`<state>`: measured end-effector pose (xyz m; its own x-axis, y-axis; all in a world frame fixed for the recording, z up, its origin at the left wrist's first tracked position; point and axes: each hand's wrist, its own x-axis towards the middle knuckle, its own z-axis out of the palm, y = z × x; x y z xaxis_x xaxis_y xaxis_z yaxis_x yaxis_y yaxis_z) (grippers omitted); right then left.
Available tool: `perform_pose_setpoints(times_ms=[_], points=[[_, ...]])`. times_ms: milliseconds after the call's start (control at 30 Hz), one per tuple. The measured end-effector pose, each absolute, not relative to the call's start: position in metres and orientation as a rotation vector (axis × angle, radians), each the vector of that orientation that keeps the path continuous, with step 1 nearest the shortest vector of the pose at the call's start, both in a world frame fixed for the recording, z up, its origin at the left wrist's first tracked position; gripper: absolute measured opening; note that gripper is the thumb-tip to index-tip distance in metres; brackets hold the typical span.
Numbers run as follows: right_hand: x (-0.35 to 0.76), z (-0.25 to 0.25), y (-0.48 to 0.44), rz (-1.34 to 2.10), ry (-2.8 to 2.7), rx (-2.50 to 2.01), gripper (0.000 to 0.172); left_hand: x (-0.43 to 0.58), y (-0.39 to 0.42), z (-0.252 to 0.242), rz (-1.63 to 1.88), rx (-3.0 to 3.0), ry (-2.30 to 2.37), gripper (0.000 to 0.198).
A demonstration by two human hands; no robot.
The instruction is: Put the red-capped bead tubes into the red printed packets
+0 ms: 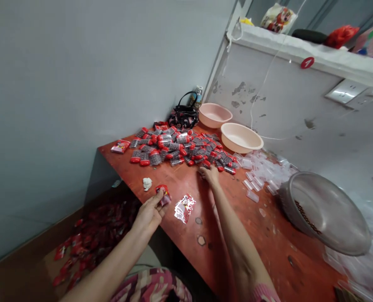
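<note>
Packets [176,147] of clear plastic are lying heaped in a loose mound at the far corner of a red-brown wooden table [180,186], each one showing dark grey contents and a rounded, glossy red end. Some are tipping over one another, and a few are sliding apart at the mound's edges.

The left hand [148,214] is pinching a single red-and-clear packet [163,195] out over the table's near edge, its thumb and fingers closed on it. The right hand [209,175] is reaching to the front of the mound, its fingers lying close together. Its fingertips [203,171] are just beside the nearest packets, but I cannot tell whether they are gripping anything.

A crinkled clear-and-red wrapper [184,208] is lying between the hands, and a white tissue scrap [147,183] is resting left of them. Below the table edge, a cardboard box [25,260] is holding many red packets [95,235]. Farther along are two pale pink basins [241,137], a black handbag [183,116], scattered clear plastic sleeves [262,172], and a tilted steel basin [323,212].
</note>
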<state>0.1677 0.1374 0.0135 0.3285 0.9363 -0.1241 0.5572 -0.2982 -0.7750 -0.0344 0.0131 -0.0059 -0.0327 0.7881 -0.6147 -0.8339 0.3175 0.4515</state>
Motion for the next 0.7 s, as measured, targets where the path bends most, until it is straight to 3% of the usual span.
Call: perform_pose_setpoints(times_ms=[133, 300, 700], points=[[0.15, 0.011, 0.06, 0.897, -1.349, -1.692, 0.025, -0.037, 0.017, -0.006, 1.34, -0.165, 0.922, 0.003], [0.119, 0.006, -0.03, 1.326, -1.307, -1.343, 0.017, -0.022, 0.018, -0.011, 1.295, -0.157, 0.896, 0.004], [0.11, -0.003, -0.045, 1.304, -1.247, -1.338, 0.017, 0.002, 0.001, 0.007, 1.178, 0.29, 0.803, 0.019]])
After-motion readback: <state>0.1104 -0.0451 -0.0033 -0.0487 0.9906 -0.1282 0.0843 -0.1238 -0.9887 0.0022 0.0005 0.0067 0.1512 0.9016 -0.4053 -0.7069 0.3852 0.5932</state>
